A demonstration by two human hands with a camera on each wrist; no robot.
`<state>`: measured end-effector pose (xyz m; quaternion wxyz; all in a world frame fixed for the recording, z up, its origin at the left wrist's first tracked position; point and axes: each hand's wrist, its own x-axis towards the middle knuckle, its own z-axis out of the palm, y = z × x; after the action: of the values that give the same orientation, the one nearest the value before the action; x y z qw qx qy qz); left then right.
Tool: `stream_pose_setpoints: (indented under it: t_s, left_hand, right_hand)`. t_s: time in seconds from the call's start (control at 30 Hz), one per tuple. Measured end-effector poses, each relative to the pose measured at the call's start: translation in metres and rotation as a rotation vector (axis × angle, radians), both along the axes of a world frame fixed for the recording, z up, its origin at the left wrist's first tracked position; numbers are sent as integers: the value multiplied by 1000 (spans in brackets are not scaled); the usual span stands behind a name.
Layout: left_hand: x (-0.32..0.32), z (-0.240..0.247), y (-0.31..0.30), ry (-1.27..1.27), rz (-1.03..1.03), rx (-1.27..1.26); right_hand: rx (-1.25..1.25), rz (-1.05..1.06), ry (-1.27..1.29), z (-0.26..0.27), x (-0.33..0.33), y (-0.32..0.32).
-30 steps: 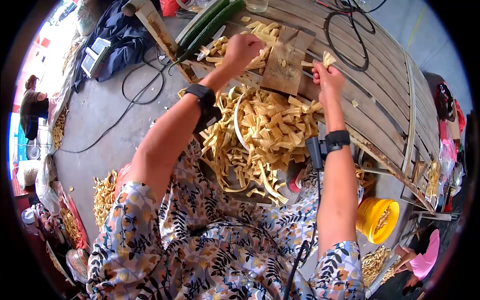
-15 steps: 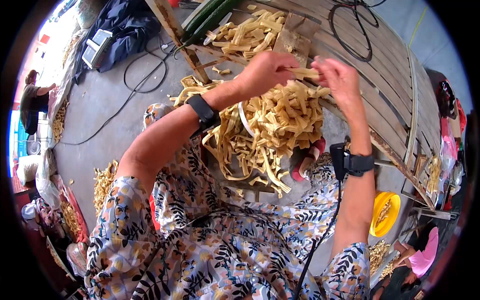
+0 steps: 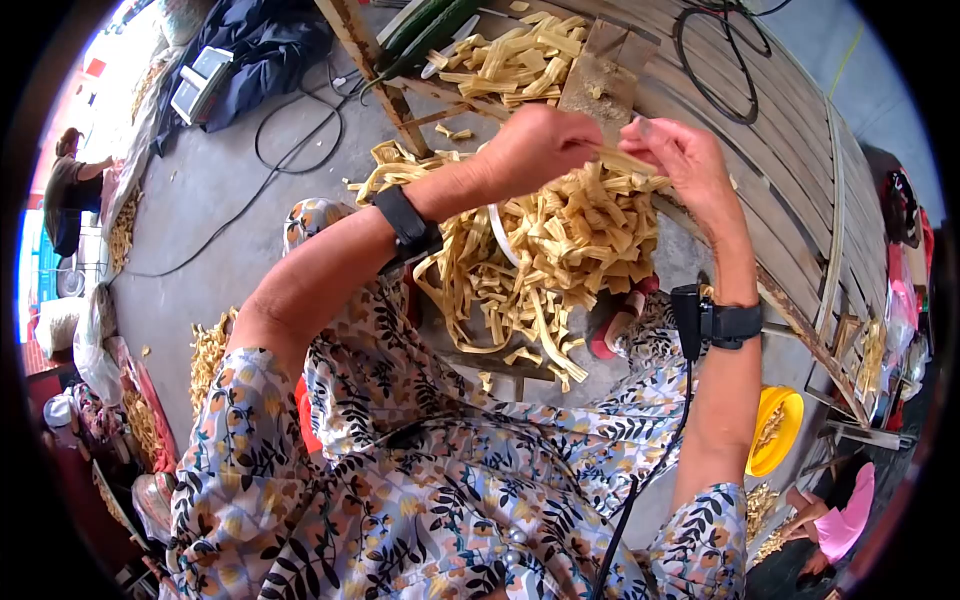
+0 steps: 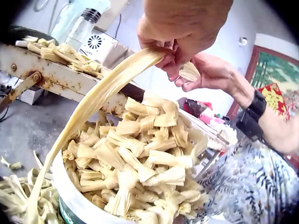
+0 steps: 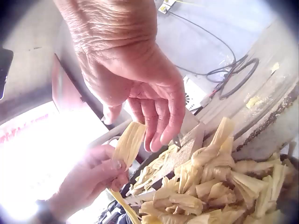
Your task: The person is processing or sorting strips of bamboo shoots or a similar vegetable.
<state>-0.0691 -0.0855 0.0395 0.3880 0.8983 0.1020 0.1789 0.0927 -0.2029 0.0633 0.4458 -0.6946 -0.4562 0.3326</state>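
Note:
My left hand (image 3: 545,145) pinches a long yellow strip of tofu skin (image 4: 112,79), whose tail hangs down past the bucket's rim in the left wrist view. The strip's short end stands up toward my right hand (image 3: 685,165). In the right wrist view, the right thumb and fingers are spread apart around that end, with the fingers loosely bent. Below both hands, a white bucket (image 4: 58,172) is heaped with tofu skin knots (image 4: 135,158). More loose strips (image 3: 440,265) drape down beside its left side.
On the slatted wooden table (image 3: 790,170) lie a heap of tofu skin strips (image 3: 515,60), a wooden board (image 3: 605,80), dark green cucumbers (image 3: 425,30) and a black cable (image 3: 740,100). A yellow bucket (image 3: 757,455) stands at right. Other people (image 3: 845,515) are at the edges.
My left hand has come from the table's heap toward the right hand, bringing a strip. The knot that the right hand held is out of it. Both hands now meet above the bucket.

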Motion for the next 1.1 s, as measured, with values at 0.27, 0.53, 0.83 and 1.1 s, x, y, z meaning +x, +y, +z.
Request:
stream_pose_setpoints:
  t_s: [0.27,0.53,0.83,1.1]
  left_hand:
    - [-3,-11,-2,-34,-131,-175]
    - [-25,26,31,-31,-174,-300]
    - [-13,-4,25,-9,-239,-776]
    - [0,-47,-4,43,-603,-1664]
  right_hand:
    - [-89,-202,-62,-19,-14,4]
    - [-106,58,26,5,-9,-14]
    - [211,311,486,17,-41,-4]
    - [186,109,-68,-12,-43,4]
